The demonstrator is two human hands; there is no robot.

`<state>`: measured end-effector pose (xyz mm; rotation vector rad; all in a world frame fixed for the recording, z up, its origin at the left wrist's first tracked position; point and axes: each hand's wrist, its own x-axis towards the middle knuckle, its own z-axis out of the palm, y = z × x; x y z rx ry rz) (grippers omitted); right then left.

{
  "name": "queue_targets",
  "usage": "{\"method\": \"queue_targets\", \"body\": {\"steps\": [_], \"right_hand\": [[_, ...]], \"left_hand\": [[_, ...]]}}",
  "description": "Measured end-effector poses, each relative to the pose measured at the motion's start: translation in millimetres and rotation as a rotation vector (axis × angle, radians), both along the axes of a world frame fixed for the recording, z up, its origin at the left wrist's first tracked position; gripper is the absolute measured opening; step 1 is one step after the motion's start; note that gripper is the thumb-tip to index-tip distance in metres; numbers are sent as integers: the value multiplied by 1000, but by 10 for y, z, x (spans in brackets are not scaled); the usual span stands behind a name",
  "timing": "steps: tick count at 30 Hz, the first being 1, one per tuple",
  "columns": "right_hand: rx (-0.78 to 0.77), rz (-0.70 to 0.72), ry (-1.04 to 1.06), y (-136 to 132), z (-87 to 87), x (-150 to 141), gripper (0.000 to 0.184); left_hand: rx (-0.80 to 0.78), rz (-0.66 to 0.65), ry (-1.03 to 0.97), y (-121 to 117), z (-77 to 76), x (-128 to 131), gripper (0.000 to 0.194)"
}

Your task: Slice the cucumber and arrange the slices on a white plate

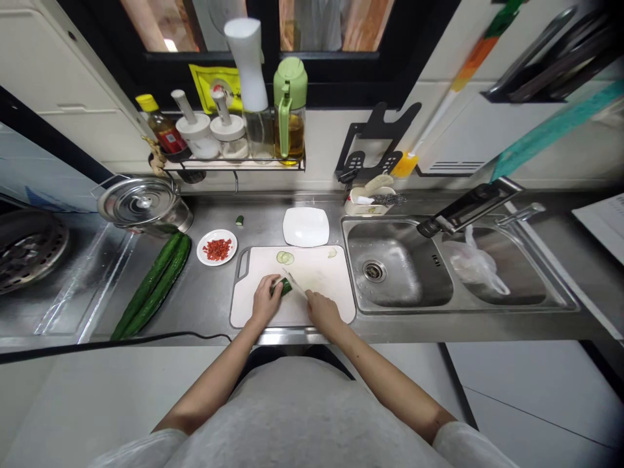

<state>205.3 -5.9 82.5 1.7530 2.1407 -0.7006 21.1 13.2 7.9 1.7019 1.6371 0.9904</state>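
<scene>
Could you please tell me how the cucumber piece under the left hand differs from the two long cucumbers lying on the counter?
The cucumber piece is short, while the long cucumbers are much longer. The cucumber piece is on the cutting board, whereas the long cucumbers lie side by side on the steel counter. The left hand holds the cucumber piece; no hand touches the long cucumbers. Both have dark green skin.

One view is recorded, taken from head height and directed forward and steeply down. The counter is covered at wide angle, the window being included above and the torso below; the left hand and right hand are framed near centre.
</scene>
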Motion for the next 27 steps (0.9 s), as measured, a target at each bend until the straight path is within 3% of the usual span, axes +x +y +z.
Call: {"method": "queue_targets", "body": {"steps": [5, 11, 15, 20, 27], "right_hand": [[118, 50, -89, -10, 57, 153, 33], [257, 67, -98, -7, 60, 315, 40], [247, -24, -57, -5, 44, 412, 38], [227, -234, -6, -7, 19, 556, 40], [218, -294, 33, -48, -30, 619, 40]], "left_hand": [[-53, 149, -73, 162, 84, -17, 29], [-190, 15, 75, 424, 157, -43, 27], [-253, -66, 208, 511, 135, -54, 26], [-322, -71, 348, 602, 96, 44, 32], [-426, -3, 462, 759, 116, 296, 32]]}}
